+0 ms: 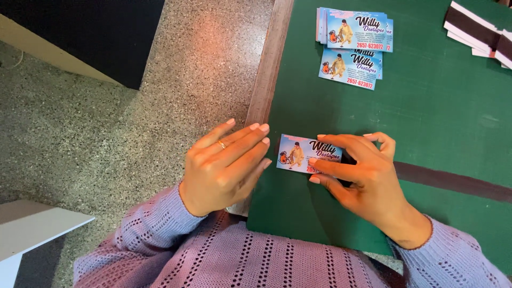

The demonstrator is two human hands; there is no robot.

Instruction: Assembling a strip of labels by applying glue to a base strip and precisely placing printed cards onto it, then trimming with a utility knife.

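At near edge of green mat: printed card flat, long axis L-R. Right hand pinching its right end; left hand just beside, fingers loose, holding nothing.

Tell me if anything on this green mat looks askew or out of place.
Only slightly: the two card stacks at the top are fanned unevenly, and the card under the right hand lies a bit tilted. Left hand rests at the mat edge. Nothing damaged.

Bare green counter lies open across the middle and right of the frame. Card stacks crowd the top centre, dark-striped strips the upper right corner.
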